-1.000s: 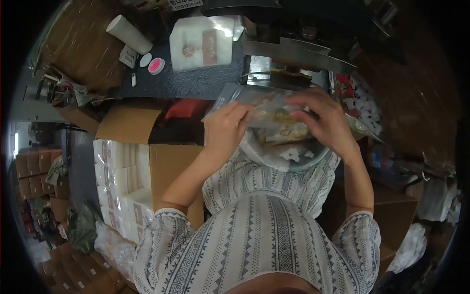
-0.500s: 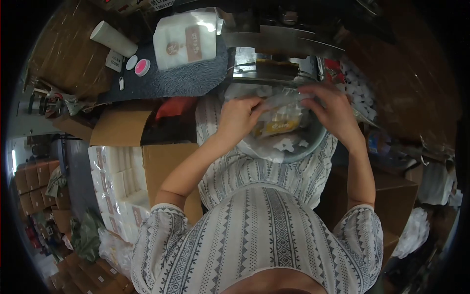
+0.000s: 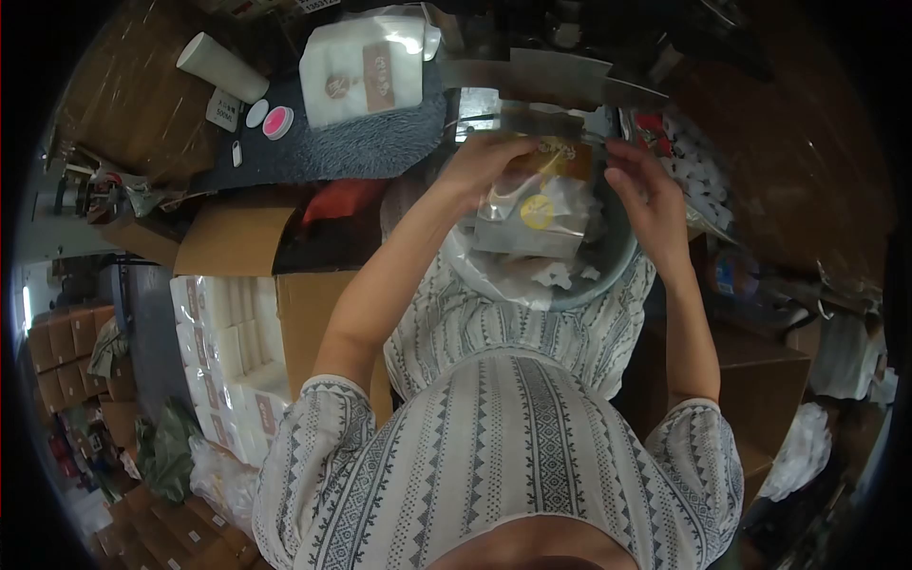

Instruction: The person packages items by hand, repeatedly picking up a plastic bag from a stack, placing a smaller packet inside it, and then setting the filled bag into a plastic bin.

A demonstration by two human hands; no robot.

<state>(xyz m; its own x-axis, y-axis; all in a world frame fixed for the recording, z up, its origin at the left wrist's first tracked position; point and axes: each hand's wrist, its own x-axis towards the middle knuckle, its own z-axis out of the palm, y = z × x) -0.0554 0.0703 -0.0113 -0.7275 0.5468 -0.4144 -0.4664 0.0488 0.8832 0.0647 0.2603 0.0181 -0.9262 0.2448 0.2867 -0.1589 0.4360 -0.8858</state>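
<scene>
A transparent plastic bag (image 3: 530, 228) with a brown-gold top band and a round yellow print hangs over a grey-blue basin (image 3: 622, 275) on my lap. My left hand (image 3: 489, 169) is closed on the bag's upper left, its fingertips partly over the print. To the right of the bag, my right hand (image 3: 651, 195) has thumb and fingers apart, close to the bag's edge but seemingly not gripping it. Crumpled film and white scraps (image 3: 554, 277) lie in the basin beneath. A metal machine (image 3: 541, 81) stands just beyond my hands.
On the fuzzy grey mat (image 3: 375, 150) sits a white packet (image 3: 364, 71). A white cup (image 3: 221, 68) and a pink round tub (image 3: 277, 123) are left of it. An opened carton (image 3: 233, 247) with white packs (image 3: 228, 351) stands at left; white pieces (image 3: 698, 180) are at right.
The printed bag has come up out of the basin and now hangs flat, its print facing me. My left hand has moved up and right; my right hand is slightly lower.
</scene>
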